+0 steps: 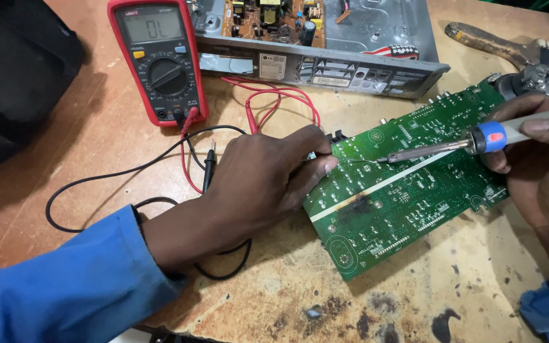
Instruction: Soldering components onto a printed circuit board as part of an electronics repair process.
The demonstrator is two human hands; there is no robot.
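Fingers of the left hand point(258, 181) pinched what looked like thin solder wire point(351, 160) over the green circuit board point(408, 184); the right hand point(541, 136) gripped a soldering iron point(452, 146), tip down.

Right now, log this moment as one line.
left hand: feeding solder wire, resting on circuit board | right hand: holding soldering iron, tip on board | multimeter: beside, on table

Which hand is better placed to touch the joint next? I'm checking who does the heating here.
Right, probably. The right hand grips the soldering iron, whose tip lies on the green circuit board. The left hand pinches thin solder wire beside that tip.
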